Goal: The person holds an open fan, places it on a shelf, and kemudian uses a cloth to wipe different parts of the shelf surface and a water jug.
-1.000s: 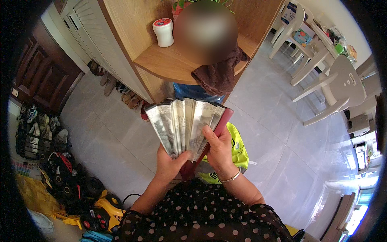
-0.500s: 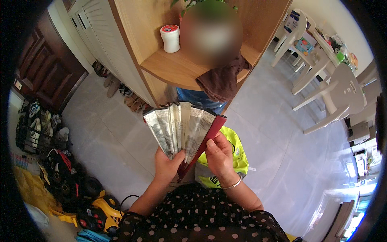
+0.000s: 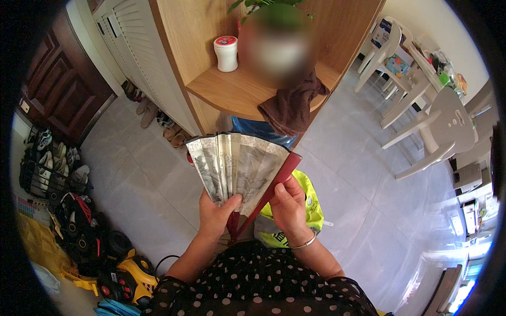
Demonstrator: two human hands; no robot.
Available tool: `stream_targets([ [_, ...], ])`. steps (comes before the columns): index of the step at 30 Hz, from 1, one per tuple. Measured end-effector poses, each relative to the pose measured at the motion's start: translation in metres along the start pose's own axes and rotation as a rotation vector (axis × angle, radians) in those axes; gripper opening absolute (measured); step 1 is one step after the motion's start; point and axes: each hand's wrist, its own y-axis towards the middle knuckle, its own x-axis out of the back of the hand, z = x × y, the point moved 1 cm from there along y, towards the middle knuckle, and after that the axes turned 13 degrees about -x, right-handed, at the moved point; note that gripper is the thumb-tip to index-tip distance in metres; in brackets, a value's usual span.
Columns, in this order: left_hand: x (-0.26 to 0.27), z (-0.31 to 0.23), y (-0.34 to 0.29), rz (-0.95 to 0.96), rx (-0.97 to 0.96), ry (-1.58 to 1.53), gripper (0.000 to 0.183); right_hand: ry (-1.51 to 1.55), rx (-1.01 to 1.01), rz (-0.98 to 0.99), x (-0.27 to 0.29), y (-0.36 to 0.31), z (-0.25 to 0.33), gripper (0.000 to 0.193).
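Partly spread before me is a folding fan (image 3: 247, 171) with pale, grey-patterned leaves and dark red guard sticks. My left hand (image 3: 216, 213) grips its left side low down, thumb pressed over the leaves and fingers mostly hidden behind. On the other side, my right hand (image 3: 288, 205) pinches the red right guard between thumb and fingers. The fan's narrow pivot end points down toward my body. Beneath the right hand, a bright yellow-green bag or cloth (image 3: 312, 208) with dark printing shows behind the fan.
A wooden shelf (image 3: 221, 95) ahead holds a white jar (image 3: 226, 54) with a red lid, a brown cloth (image 3: 292, 108) and a blurred plant pot. Shoes (image 3: 45, 163) and a yellow toy vehicle (image 3: 138, 276) are at left. Pale plastic chairs (image 3: 448, 124) stand at right.
The fan has spread wider, its leaves flatter, with the right guard moved slightly right. Both hands keep their hold; the left has shifted slightly left. The view has shifted a little.
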Motion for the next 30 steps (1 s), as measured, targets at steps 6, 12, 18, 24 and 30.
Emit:
stream_targets([
  [6,-0.011,-0.001,-0.008,0.214,0.020,0.213,0.034,-0.111,-0.001,0.112,0.007,0.002,-0.002,0.027],
  [12,-0.012,0.000,-0.013,0.262,0.037,0.130,0.037,-0.192,-0.056,0.113,0.008,0.001,0.005,0.045],
  [18,-0.009,-0.003,-0.012,0.245,0.024,0.241,0.035,-0.313,-0.111,0.145,0.024,0.001,0.006,0.057],
  [24,-0.013,0.001,-0.016,0.125,-0.060,0.246,0.032,-0.306,-0.105,0.177,0.017,-0.005,0.006,0.069],
  [30,-0.011,0.001,-0.019,0.251,-0.103,0.243,0.033,-0.351,-0.125,0.172,0.023,-0.003,0.009,0.071],
])
